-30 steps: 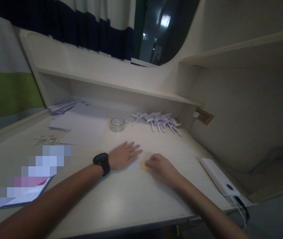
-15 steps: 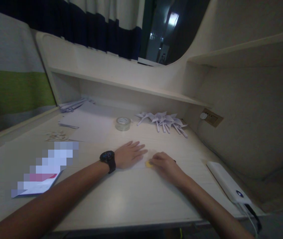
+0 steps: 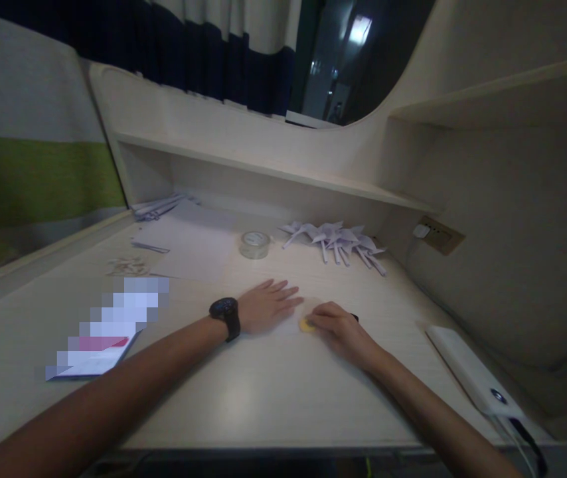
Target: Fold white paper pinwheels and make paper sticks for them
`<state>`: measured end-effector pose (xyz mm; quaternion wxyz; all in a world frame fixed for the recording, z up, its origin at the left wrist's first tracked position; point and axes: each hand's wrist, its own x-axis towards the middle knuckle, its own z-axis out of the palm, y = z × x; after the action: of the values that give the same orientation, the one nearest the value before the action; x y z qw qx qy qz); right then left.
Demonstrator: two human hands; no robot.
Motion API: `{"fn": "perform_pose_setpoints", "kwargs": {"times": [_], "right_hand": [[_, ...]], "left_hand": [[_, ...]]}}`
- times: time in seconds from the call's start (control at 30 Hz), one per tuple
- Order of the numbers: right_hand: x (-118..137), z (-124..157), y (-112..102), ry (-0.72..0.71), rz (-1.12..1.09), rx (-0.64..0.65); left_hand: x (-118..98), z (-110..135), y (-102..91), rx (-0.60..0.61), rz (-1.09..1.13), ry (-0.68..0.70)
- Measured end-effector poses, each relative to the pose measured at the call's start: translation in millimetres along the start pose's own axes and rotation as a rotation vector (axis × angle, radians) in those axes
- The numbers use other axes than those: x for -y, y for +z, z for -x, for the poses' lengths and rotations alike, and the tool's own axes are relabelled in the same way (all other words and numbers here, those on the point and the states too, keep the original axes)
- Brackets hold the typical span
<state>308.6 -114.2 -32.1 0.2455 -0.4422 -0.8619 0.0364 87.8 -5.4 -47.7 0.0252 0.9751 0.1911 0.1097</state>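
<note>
Dim little study nook with a pale wooden desk (image 3: 243, 398) and a shelf running along the back, curtains above it.

Progress, as far as I can judge: a fair bit is done already. There's a pile of folded white paper shapes (image 3: 338, 240) at the back of the desk, near the wall socket (image 3: 440, 234), and they look finished. Plenty is left too, going by the loose white paper sheets (image 3: 188, 249) back left and the bits of paper scrap (image 3: 127, 267) beside them. A clear tape roll (image 3: 254, 244) sits between the sheets and the folded pile.

The piece in hand is a small white paper sheet (image 3: 288, 325) lying flat in the middle of the desk, right between the two hands. It's so pale against the desktop that I can't make out any creases, so my guess is it's early on.

The left hand (image 3: 268, 307), with a black wristwatch (image 3: 227, 317), is spread wide open, palm down, pinning the sheet. The right hand (image 3: 340, 332) is curled closed, fingertips pinched around a small yellow object (image 3: 306, 324) that's pressed down on the sheet just beside the left fingertips. Can't tell what the yellow thing is. It's rounded, and something dark pokes out on the far side of the fist.

Off to the right, well apart from all this, a white power bank (image 3: 473, 375) lies near the desk edge.
</note>
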Motion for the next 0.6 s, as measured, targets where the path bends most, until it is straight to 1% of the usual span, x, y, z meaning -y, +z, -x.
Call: {"fn": "perform_pose_setpoints", "kwargs": {"times": [0.27, 0.6], "right_hand": [[9.1, 1.4, -2.5, 0.008, 0.007, -0.006], [-5.8, 0.6, -0.5, -0.008, -0.028, 0.02]], "left_hand": [[0.7, 0.0, 1.8, -0.003, -0.003, 0.007], [0.8, 0.9, 2.1, -0.021, -0.01, 0.023]]}}
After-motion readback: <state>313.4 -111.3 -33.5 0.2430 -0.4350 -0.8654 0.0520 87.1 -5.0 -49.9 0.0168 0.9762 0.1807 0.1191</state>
